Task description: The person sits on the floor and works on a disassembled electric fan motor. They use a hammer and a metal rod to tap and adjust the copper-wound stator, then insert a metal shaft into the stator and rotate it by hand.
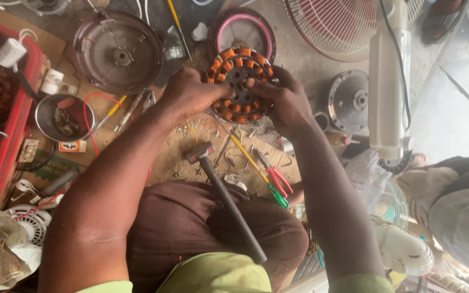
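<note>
Gripping the round fan-motor stator with copper-orange windings (239, 85), both hands work over a worn brown board on the floor (191, 154), with the stator sitting at about twelve o'clock from the person's lap. The left hand (189, 95) clamps the stator's rim at nine o'clock, fingers curled around the coils; the right hand (282, 100) holds the three o'clock side, with its thumb and forefinger pressed together near the dark central hub. To do this well, I judge the left should stay a steady brace while the right works at the hub, keeping fingertips off the thin winding wire, which likely nicks easily.

A dull grey round metal motor housing (118, 53) lies at ten o'clock of the stator, well apart. A black-handled hammer with a steel head (223, 195) rests at six o'clock, across the knee. Red-handled pliers (276, 179) and a yellow-shafted screwdriver with a green handle (256, 168) lie just beside each other at five o'clock.
</note>
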